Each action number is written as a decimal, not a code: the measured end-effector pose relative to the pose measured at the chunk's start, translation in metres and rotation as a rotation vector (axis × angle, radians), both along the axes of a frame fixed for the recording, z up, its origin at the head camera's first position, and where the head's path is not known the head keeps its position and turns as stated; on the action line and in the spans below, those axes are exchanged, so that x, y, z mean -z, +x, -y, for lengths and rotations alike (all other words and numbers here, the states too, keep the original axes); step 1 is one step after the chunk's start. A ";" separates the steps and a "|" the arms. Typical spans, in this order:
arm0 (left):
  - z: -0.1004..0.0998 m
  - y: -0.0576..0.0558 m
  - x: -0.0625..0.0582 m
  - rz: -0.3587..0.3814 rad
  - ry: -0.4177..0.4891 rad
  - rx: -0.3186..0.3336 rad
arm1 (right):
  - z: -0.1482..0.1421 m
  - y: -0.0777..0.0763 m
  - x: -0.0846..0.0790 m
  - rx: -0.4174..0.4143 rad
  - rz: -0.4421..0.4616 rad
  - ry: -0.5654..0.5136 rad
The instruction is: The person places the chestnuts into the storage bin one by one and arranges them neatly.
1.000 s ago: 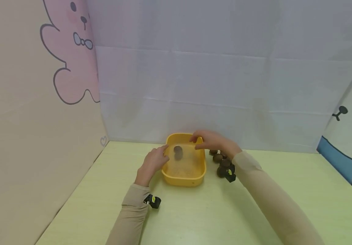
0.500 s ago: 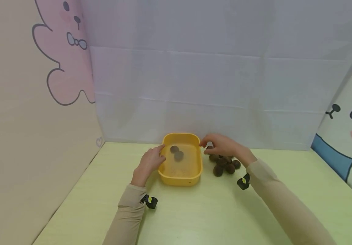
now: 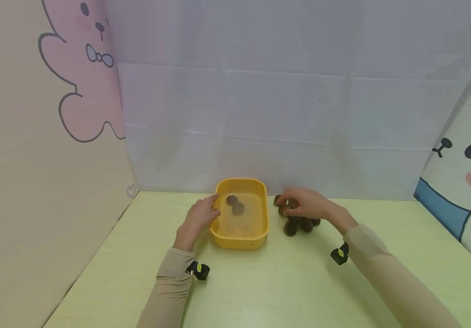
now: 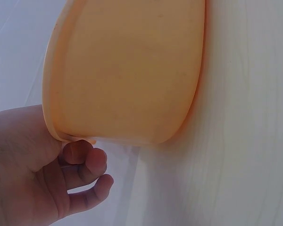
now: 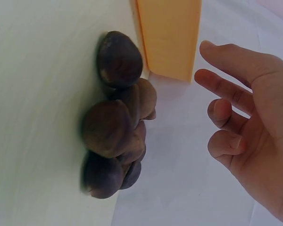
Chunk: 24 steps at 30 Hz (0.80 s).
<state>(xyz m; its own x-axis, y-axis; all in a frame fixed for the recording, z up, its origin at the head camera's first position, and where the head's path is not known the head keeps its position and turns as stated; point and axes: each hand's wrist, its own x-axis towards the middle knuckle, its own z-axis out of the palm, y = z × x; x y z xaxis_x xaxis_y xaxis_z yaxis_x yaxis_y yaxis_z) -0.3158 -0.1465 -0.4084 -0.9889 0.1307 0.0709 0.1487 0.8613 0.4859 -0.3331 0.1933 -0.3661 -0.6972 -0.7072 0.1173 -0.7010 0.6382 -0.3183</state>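
Observation:
A yellow plastic tub (image 3: pixel 239 243) stands near the back wall, with two chestnuts (image 3: pixel 238 208) on its floor. My left hand (image 3: pixel 197 217) holds the tub's left rim; in the left wrist view some fingers curl just outside the rim (image 4: pixel 49 94), while the others are hidden behind it. To the right of the tub lies a pile of chestnuts (image 3: pixel 297 225), dark brown and glossy in the right wrist view. My right hand (image 3: pixel 307 203) is over the back of this pile, its thumb and fingers apart around the chestnuts there. In the right wrist view those fingers hold nothing.
A pale wooden-looking table (image 3: pixel 256 287) carries everything. White cloth (image 3: pixel 235 114) hangs along its back edge, close behind the tub. A panel with a pink bear (image 3: pixel 92 91) stands at the left, and another printed panel (image 3: pixel 465 196) at the right.
My right hand has moved right, from above the tub's right rim to the chestnut pile, and lowered. My left hand stays on the tub's rim. The head view has shifted slightly.

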 end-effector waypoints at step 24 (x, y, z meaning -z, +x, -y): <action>0.000 0.002 -0.002 0.016 0.017 0.007 | -0.023 0.022 0.039 -0.010 -0.011 0.046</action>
